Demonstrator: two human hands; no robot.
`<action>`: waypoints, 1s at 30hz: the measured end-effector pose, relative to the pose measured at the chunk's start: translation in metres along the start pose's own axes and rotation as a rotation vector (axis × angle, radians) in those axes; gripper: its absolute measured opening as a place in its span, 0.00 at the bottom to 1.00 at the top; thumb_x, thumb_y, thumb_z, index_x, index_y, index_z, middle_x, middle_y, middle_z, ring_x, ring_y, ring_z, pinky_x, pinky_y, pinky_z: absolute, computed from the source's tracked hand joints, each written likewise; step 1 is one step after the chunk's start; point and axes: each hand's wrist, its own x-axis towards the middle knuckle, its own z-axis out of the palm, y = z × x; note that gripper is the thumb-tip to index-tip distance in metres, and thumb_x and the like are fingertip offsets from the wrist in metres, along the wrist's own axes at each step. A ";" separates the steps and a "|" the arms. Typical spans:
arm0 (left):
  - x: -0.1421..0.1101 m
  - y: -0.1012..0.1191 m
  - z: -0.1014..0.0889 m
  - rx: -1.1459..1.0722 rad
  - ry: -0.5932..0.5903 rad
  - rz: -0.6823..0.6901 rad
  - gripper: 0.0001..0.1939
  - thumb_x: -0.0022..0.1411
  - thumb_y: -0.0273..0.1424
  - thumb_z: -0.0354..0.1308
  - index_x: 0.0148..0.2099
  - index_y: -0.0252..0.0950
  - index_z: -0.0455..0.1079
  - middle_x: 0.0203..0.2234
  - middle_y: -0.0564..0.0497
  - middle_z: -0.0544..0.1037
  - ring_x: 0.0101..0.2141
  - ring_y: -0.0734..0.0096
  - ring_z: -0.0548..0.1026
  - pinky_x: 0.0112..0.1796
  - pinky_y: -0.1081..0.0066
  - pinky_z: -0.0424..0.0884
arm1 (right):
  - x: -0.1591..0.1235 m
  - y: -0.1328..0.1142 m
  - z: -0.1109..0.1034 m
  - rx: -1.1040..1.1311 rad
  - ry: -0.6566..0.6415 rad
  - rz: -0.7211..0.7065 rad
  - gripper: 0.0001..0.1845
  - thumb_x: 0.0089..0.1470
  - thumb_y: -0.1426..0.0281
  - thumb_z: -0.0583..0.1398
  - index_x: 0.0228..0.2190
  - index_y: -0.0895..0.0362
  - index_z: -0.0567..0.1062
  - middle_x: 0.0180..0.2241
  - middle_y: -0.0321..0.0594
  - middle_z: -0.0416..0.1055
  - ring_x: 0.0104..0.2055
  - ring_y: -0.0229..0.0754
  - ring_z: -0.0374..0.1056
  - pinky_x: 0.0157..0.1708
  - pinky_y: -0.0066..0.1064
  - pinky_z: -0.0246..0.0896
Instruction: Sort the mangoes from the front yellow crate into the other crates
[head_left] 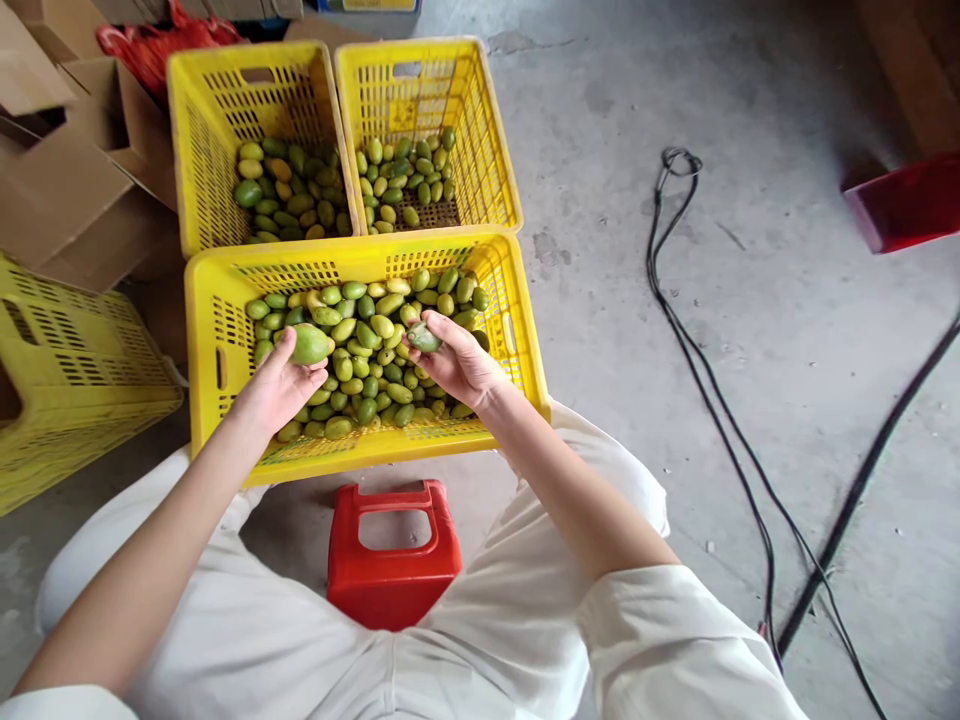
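Note:
My left hand (281,388) is closed around a smooth green oval fruit (309,345) with a yellowish tip. In my right hand (461,362), a smaller, duller green fruit (424,337) is held between thumb and fingers. Both hands are above the near yellow crate (360,462), whose bottom is covered with many green and yellowish oval fruits (367,362). The exact kind of fruit is not clear to me.
Behind stand a left yellow crate (180,150) and a right yellow crate (491,150), both holding similar fruits. Another yellow crate (90,400) and cardboard boxes (67,200) are at left. A red stool (394,575) sits between my legs. Black cables (701,370) lie on the floor at right.

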 end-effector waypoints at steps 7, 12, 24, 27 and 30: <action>0.004 0.011 -0.002 -0.038 0.001 0.013 0.28 0.79 0.61 0.76 0.42 0.44 0.77 0.28 0.55 0.71 0.26 0.70 0.69 0.26 0.75 0.74 | 0.001 0.001 0.003 -0.016 -0.004 -0.018 0.11 0.69 0.65 0.79 0.43 0.47 0.84 0.48 0.38 0.91 0.59 0.49 0.89 0.52 0.35 0.87; 0.004 0.003 -0.005 -0.005 -0.004 0.038 0.16 0.80 0.49 0.77 0.48 0.43 0.83 0.33 0.51 0.77 0.32 0.70 0.77 0.36 0.76 0.83 | 0.002 0.001 0.001 -0.004 -0.018 -0.056 0.20 0.62 0.70 0.81 0.52 0.44 0.86 0.44 0.33 0.90 0.70 0.52 0.88 0.65 0.40 0.87; -0.012 0.011 0.011 0.020 0.035 -0.029 0.12 0.83 0.35 0.63 0.57 0.35 0.85 0.42 0.40 0.88 0.40 0.62 0.87 0.43 0.71 0.86 | 0.001 -0.002 0.002 0.016 -0.028 0.046 0.04 0.74 0.65 0.72 0.43 0.50 0.85 0.46 0.41 0.91 0.50 0.49 0.89 0.50 0.36 0.91; -0.015 0.013 0.015 -0.005 0.054 -0.085 0.19 0.83 0.35 0.56 0.58 0.33 0.86 0.39 0.41 0.86 0.37 0.61 0.84 0.37 0.71 0.83 | -0.002 -0.004 0.004 -0.008 -0.060 0.081 0.05 0.75 0.67 0.73 0.42 0.50 0.84 0.39 0.35 0.86 0.39 0.41 0.83 0.37 0.27 0.83; -0.012 0.011 0.014 0.003 0.047 -0.082 0.18 0.83 0.35 0.58 0.60 0.37 0.87 0.40 0.43 0.88 0.36 0.61 0.84 0.37 0.69 0.82 | -0.004 -0.005 0.008 -0.041 -0.077 0.119 0.06 0.76 0.68 0.74 0.43 0.51 0.83 0.38 0.34 0.84 0.35 0.37 0.78 0.31 0.23 0.75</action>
